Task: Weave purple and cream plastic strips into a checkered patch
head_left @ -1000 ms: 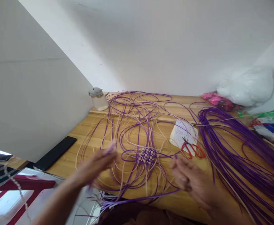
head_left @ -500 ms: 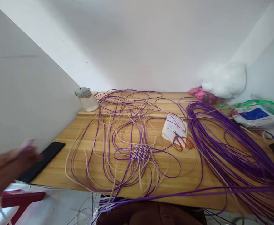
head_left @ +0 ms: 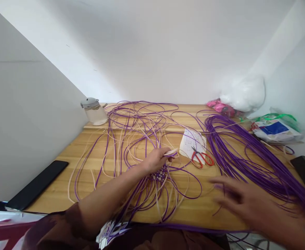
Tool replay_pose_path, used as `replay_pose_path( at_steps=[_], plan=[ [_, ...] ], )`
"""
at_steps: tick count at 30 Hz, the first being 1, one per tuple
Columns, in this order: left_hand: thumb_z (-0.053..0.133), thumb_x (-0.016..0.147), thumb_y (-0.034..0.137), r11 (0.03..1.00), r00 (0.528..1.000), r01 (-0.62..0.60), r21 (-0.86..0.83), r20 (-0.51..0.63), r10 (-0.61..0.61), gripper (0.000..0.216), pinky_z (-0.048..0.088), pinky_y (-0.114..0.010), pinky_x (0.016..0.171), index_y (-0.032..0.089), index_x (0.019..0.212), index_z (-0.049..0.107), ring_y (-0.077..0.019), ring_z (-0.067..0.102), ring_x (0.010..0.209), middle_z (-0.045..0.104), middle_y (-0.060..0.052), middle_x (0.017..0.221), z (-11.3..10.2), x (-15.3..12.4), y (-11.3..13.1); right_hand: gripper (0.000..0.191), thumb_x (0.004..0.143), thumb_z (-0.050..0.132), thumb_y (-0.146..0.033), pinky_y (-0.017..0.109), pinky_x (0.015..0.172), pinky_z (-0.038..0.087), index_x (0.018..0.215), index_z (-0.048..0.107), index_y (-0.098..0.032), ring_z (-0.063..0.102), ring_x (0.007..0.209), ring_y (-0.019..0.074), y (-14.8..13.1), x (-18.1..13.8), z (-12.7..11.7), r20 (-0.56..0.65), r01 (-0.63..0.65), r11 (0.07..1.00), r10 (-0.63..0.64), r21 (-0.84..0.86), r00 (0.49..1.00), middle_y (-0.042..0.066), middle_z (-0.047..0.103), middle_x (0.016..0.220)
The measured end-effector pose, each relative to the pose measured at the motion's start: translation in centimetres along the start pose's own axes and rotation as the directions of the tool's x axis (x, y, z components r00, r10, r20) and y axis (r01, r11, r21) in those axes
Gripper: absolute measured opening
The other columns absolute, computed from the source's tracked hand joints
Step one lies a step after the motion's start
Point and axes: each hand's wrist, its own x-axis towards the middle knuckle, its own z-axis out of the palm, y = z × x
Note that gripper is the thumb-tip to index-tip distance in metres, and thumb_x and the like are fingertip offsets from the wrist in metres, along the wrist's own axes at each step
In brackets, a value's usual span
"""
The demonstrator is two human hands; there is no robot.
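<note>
Inside front edge of pale wooden surface (head_left: 194,214), grips thin cream-and-purple strands (head_left: 171,152) in left hand (head_left: 155,160), with right hand (head_left: 242,198) spread.

The left hand (head_left: 156,159) hides part of the woven piece (head_left: 159,175). The right hand (head_left: 241,199) is blurred, and whether it grips anything, I cannot tell. The writing (head_left: 190,139) on the paper (head_left: 185,150) is too small for reading. The view's right edge cuts off the purple bundle (head_left: 262,161).
</note>
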Motion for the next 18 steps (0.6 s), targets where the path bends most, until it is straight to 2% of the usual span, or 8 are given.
replay_pose_path(
  at_steps=[1, 3, 5, 8, 12, 14, 16, 18],
  plan=[
    [0.037, 0.090, 0.023, 1.000, 1.000, 0.002, 0.029, -0.018, -0.001, 0.030, 0.044, -0.024, 0.073, 0.016, 0.091, 0.066, -0.0153, 0.060, 0.077, 0.067, -0.004, 0.082, 0.7, -0.1, -0.9, 0.030, 0.074, 0.071, -0.044, 0.028, 0.062, 0.048, 0.101, 0.071, -0.031, 0.066, 0.077, 0.0215, -0.6, 0.9, 1.8, 0.137, 0.039, 0.999, -0.044, 0.034, 0.990, 0.006, 0.073, 0.089],
    [0.039, 0.086, 0.016, 0.996, 0.998, 0.026, 0.090, -0.061, -0.020, 0.028, 0.043, -0.026, 0.077, 0.017, 0.094, 0.066, -0.0171, 0.060, 0.082, 0.068, -0.005, 0.087, 1.5, -0.7, -2.5, 0.018, 0.085, 0.059, -0.041, 0.028, 0.061, 0.045, 0.094, 0.070, -0.029, 0.066, 0.072, 0.0204, -1.4, 2.1, 5.2, 0.356, 0.110, 0.993, -0.121, 0.050, 0.927, 0.004, 0.072, 0.081],
    [0.042, 0.083, 0.011, 0.988, 0.994, 0.061, 0.140, -0.094, -0.048, 0.029, 0.042, -0.029, 0.082, 0.018, 0.096, 0.066, -0.0192, 0.059, 0.089, 0.068, -0.007, 0.093, 1.4, -1.5, -3.6, 0.022, 0.091, 0.047, -0.033, 0.027, 0.059, 0.041, 0.083, 0.066, -0.025, 0.064, 0.068, 0.0198, -1.5, 2.8, 7.4, 0.403, 0.177, 0.982, -0.134, -0.070, 0.905, 0.004, 0.069, 0.075],
    [0.043, 0.082, 0.010, 0.978, 0.986, 0.116, 0.172, -0.137, -0.093, 0.031, 0.042, -0.029, 0.084, 0.020, 0.102, 0.065, -0.0193, 0.059, 0.093, 0.068, -0.007, 0.098, 0.1, -2.6, -4.2, 0.019, 0.088, 0.046, -0.026, 0.027, 0.057, 0.038, 0.081, 0.063, -0.022, 0.063, 0.067, 0.0202, -0.2, 3.8, 7.9, 0.337, 0.237, 0.928, -0.133, -0.289, 0.932, 0.005, 0.068, 0.074],
    [0.043, 0.086, 0.017, 0.975, 0.972, 0.155, 0.158, -0.198, -0.123, 0.026, 0.042, -0.026, 0.075, 0.019, 0.102, 0.063, -0.0180, 0.061, 0.084, 0.068, -0.006, 0.093, -1.5, -3.1, -4.1, 0.022, 0.090, 0.044, -0.030, 0.028, 0.064, 0.042, 0.097, 0.064, -0.022, 0.066, 0.076, 0.0206, 2.2, 6.4, 5.8, 0.177, 0.243, 0.889, -0.187, -0.387, 0.966, 0.008, 0.071, 0.090],
    [0.042, 0.086, 0.016, 0.976, 0.968, 0.151, 0.157, -0.221, -0.114, 0.025, 0.042, -0.025, 0.075, 0.018, 0.099, 0.063, -0.0171, 0.061, 0.083, 0.068, -0.005, 0.091, -1.7, -3.0, -3.8, 0.030, 0.091, 0.043, -0.038, 0.030, 0.063, 0.043, 0.105, 0.064, -0.022, 0.067, 0.077, 0.0228, 2.8, 7.9, 4.8, 0.087, 0.162, 0.875, -0.138, -0.457, 0.987, 0.009, 0.072, 0.094],
    [0.040, 0.085, 0.013, 0.981, 0.967, 0.138, 0.138, -0.235, -0.103, 0.026, 0.042, -0.024, 0.075, 0.018, 0.098, 0.063, -0.0159, 0.061, 0.082, 0.067, -0.004, 0.090, -1.7, -2.7, -3.3, 0.037, 0.091, 0.042, -0.047, 0.031, 0.061, 0.044, 0.105, 0.066, -0.022, 0.068, 0.073, 0.0255, 2.9, 9.1, 4.2, 0.022, 0.037, 0.864, -0.029, -0.503, 0.999, 0.009, 0.073, 0.087],
    [0.039, 0.086, 0.013, 0.986, 0.975, 0.120, 0.115, -0.201, -0.095, 0.027, 0.042, -0.023, 0.074, 0.019, 0.097, 0.063, -0.0149, 0.060, 0.081, 0.067, -0.002, 0.088, -1.7, -2.2, -2.5, 0.039, 0.089, 0.045, -0.051, 0.032, 0.063, 0.046, 0.102, 0.068, -0.023, 0.069, 0.075, 0.0257, 2.7, 9.9, 4.2, -0.015, -0.053, 0.892, 0.052, -0.450, 0.999, 0.007, 0.073, 0.084]
  ],
)
